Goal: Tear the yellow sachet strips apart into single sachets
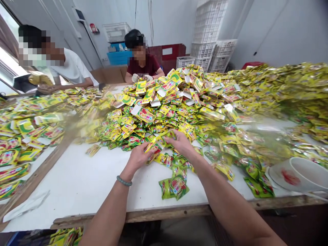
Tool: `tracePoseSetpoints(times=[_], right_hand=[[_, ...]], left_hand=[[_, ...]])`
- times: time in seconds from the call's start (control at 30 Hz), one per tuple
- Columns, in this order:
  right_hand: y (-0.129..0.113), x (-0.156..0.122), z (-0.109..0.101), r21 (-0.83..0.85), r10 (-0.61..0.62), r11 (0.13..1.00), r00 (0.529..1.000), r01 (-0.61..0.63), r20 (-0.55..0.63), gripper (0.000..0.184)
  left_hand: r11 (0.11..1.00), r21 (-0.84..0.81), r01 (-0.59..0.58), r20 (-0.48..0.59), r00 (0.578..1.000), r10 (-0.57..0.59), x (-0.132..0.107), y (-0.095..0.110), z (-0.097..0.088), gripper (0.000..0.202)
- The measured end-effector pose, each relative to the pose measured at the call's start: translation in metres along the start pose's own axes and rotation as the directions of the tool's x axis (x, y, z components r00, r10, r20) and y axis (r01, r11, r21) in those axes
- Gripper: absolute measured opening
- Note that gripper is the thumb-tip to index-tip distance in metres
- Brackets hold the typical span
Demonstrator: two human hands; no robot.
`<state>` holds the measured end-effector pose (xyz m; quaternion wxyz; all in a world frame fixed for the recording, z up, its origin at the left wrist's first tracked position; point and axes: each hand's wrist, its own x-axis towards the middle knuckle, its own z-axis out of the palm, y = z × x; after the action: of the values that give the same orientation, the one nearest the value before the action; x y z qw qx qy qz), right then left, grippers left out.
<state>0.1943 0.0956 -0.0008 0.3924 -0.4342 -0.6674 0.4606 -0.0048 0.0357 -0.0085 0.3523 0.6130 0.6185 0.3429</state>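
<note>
Both hands meet over the front edge of a big heap of small packets. My left hand (139, 157) is closed on a yellow-and-green carton (153, 150) with a red fruit print. Fingers of my right hand (182, 144) are bent round a green-and-yellow packet (167, 136) at the carton's far end. Whether that packet is partly inside the carton cannot be made out. Just below the hands, several loose green packets (176, 186) lie on the white tabletop (102, 184). Flat printed cartons (143, 114), some with white flaps out, lie on the heap behind.
A white bucket (304, 174) lies tipped at the right front. Wooden strips (43, 167) divide the table at left, with more cartons (19, 153) beyond. Two co-workers sit across the table, one in a maroon shirt (151, 65). White crates (207, 30) are stacked behind.
</note>
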Motion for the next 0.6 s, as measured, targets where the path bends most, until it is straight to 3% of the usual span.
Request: tracePoseSetpoints(times=[0.1, 0.23, 0.4, 0.6], right_hand=[[-0.001, 0.002, 0.003, 0.125, 0.028, 0.992, 0.993, -0.013, -0.118, 0.030], [0.001, 0.002, 0.001, 0.134, 0.019, 0.991, 1.000, -0.018, -0.006, 0.028], [0.001, 0.002, -0.002, 0.055, -0.024, 0.998, 0.995, 0.019, 0.099, 0.026], [0.005, -0.001, 0.016, -0.159, -0.089, 0.983, 0.996, 0.091, 0.022, 0.019]], left_hand=[[0.959, -0.277, 0.064, 0.091, 0.995, -0.040, -0.001, 0.002, 0.002, 0.044], [0.824, -0.541, 0.169, 0.165, 0.982, -0.093, -0.004, 0.002, 0.003, 0.051], [0.790, -0.580, 0.197, 0.188, 0.976, -0.105, -0.007, 0.001, 0.007, 0.051], [0.780, -0.588, 0.215, 0.200, 0.973, -0.117, -0.008, 0.004, 0.011, 0.049]])
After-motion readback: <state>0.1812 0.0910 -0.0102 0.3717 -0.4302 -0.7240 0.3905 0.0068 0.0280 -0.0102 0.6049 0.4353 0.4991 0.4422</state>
